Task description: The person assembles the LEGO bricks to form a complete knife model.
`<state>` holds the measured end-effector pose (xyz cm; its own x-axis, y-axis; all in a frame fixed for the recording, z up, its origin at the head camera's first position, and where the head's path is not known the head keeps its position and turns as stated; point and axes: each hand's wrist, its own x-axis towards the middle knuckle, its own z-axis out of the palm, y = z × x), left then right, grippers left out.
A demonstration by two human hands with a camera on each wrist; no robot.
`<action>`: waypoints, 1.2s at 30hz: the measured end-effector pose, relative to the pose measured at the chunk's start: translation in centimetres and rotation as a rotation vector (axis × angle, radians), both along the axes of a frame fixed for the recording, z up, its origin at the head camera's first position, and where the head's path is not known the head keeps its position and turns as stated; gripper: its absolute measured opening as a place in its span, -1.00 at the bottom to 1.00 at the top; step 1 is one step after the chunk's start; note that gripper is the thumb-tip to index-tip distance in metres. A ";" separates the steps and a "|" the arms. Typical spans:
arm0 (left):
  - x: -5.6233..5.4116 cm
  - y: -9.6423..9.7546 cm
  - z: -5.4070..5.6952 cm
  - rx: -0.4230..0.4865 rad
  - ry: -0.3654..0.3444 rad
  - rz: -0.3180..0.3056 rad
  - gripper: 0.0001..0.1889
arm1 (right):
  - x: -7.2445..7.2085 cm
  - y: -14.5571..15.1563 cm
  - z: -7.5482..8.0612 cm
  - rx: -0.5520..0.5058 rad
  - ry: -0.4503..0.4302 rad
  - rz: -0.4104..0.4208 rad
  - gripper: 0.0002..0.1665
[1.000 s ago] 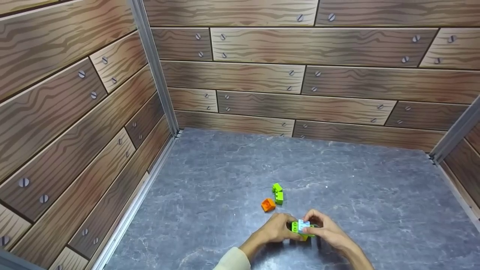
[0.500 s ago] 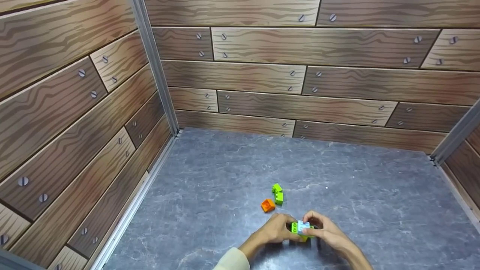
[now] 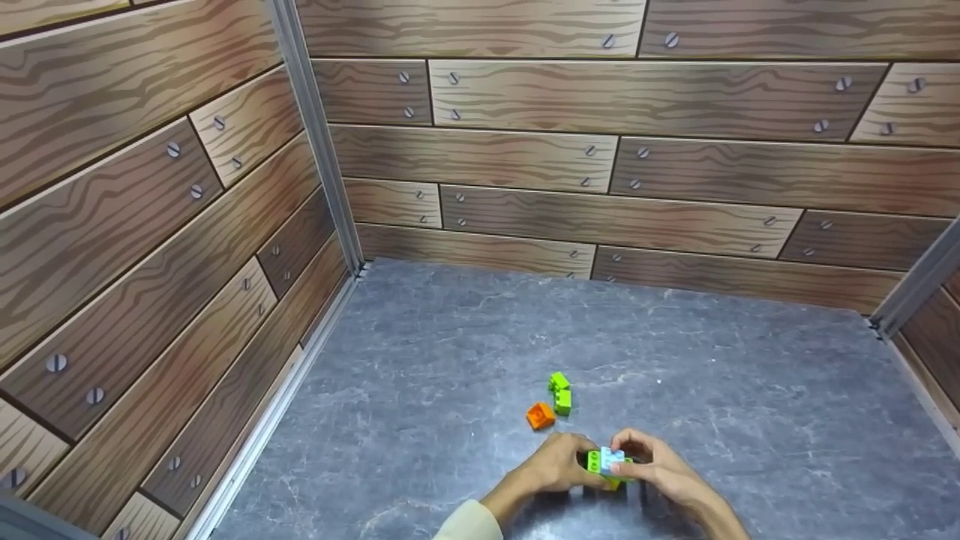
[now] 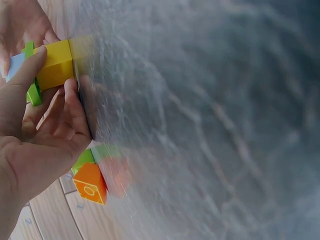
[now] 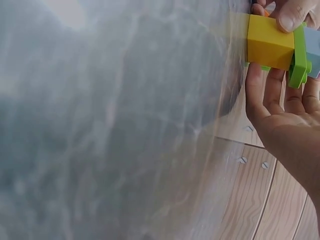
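A small stack of toy building bricks stands on the table between the two hands. At its bottom is a yellow brick (image 4: 55,65), with a flat green brick (image 3: 594,461) across it and a light blue brick (image 3: 610,455) on top. My left hand (image 3: 558,463) grips the stack from the left, its thumb lying over the green and yellow bricks. From the right, my right hand (image 3: 660,466) pinches the light blue brick between thumb and fingers. In the right wrist view the right fingers (image 5: 274,90) curve beside the stack.
Beyond the left hand, an orange brick (image 3: 540,415) lies tipped, showing its hollow underside. Two green bricks (image 3: 562,401) lie just behind it. Wood-patterned walls (image 3: 480,157) surround the grey marbled tabletop (image 3: 420,330).
The head view has shifted slightly, so everything sits a little lower and to the right. Both hands keep their hold on the stack, with hardly any other movement.
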<state>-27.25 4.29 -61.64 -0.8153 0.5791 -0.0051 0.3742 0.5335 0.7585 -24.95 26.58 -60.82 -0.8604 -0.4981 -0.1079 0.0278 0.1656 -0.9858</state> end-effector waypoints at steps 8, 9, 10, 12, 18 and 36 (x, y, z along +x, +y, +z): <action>0.1 0.1 0.0 -0.022 0.036 -0.004 -0.71 | -0.2 0.1 0.2 0.005 -0.058 -0.015 -0.70; 0.1 0.1 0.0 -0.019 0.028 -0.005 -0.72 | -0.3 0.1 0.2 0.008 -0.050 -0.013 -0.68; 0.1 0.1 0.0 -0.015 0.021 -0.006 -0.72 | -0.3 0.1 0.2 0.010 -0.041 -0.009 -0.66; 0.1 0.1 -0.1 -0.008 0.010 -0.005 -0.73 | -0.5 0.1 0.2 0.010 -0.019 0.004 -0.62; 0.1 0.0 -0.1 0.010 -0.016 0.002 -0.75 | -1.0 0.3 0.1 -0.012 0.028 0.040 -0.60; 0.1 0.0 0.1 -0.054 0.069 -0.022 -0.72 | -2.4 -0.5 0.9 -0.060 -0.044 -0.100 -0.48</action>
<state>-27.13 4.31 -61.51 -0.8019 0.5972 0.0183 0.4362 0.5643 0.7009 -27.36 26.09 -59.97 -0.9013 -0.4164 -0.1197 0.0850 0.1009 -0.9913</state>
